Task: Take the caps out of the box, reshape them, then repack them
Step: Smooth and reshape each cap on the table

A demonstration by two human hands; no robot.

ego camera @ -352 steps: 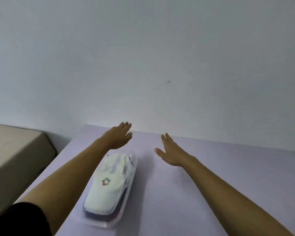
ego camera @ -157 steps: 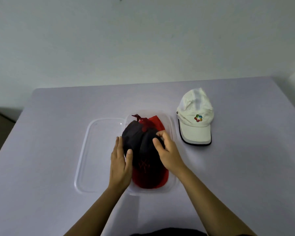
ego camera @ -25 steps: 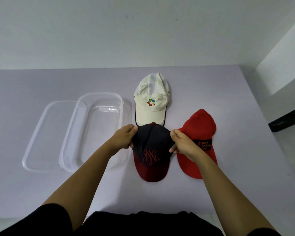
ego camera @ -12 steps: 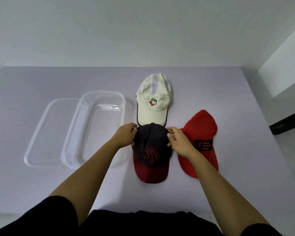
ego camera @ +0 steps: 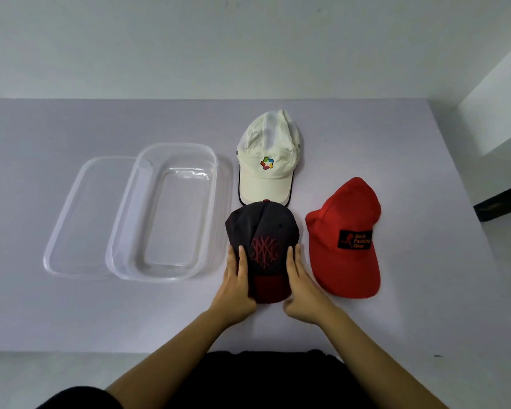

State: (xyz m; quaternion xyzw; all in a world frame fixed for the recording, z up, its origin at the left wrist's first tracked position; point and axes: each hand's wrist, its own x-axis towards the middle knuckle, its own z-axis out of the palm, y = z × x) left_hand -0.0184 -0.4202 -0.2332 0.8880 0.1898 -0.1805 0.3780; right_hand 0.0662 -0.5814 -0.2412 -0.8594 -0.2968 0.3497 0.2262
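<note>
Both sides of dark cap (ego camera: 263, 228) pressed: left hand (ego camera: 233, 287), right hand (ego camera: 304, 290).

Both bare arms, the left forearm (ego camera: 174, 355) and the right forearm (ego camera: 375, 349), reach forward from the lower edge of view and draw together toward the wrists. The left hand (ego camera: 235, 286) and the right hand (ego camera: 303, 286) lie close together, palms turned inward, with the dark cap (ego camera: 263, 231) between them. Their fingers (ego camera: 242, 261) are straight and point away from the body (they rest flat along the cap's two sides), and the right thumb sits low at the near edge.
</note>
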